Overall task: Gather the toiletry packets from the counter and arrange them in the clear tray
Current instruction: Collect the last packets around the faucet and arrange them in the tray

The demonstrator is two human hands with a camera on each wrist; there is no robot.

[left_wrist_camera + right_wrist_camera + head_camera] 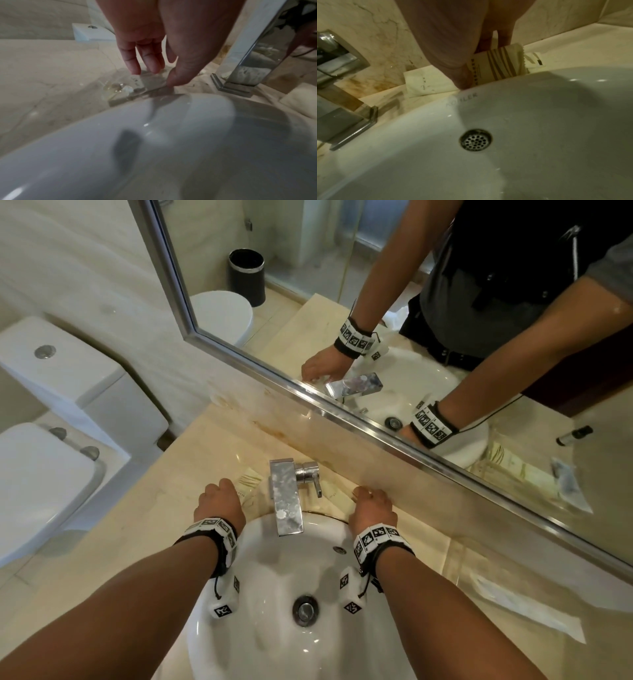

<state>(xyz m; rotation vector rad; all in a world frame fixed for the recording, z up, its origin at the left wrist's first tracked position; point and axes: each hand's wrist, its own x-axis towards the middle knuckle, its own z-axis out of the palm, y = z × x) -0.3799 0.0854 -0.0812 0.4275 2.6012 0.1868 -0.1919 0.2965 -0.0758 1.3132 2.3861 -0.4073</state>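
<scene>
My left hand [219, 498] reaches down left of the faucet. In the left wrist view, the left hand [152, 77] pinches a pale toiletry packet [149, 81] between thumb and fingertips, over a clear tray [113, 89] on the counter. A striped packet [249, 479] shows just beyond its knuckles. My right hand [371, 503] is right of the faucet. In the right wrist view, the right hand [476, 65] grips a striped packet [498, 65] tilted up on its edge. A white packet [426, 82] lies flat beside it, and another packet [534, 59] lies behind.
A chrome faucet [286, 498] stands between my hands, behind the white sink basin [260, 642]. A long white packet [527, 607] lies on the counter at right. The mirror frame [411, 436] and backsplash close the back. A toilet [51, 419] stands to the left.
</scene>
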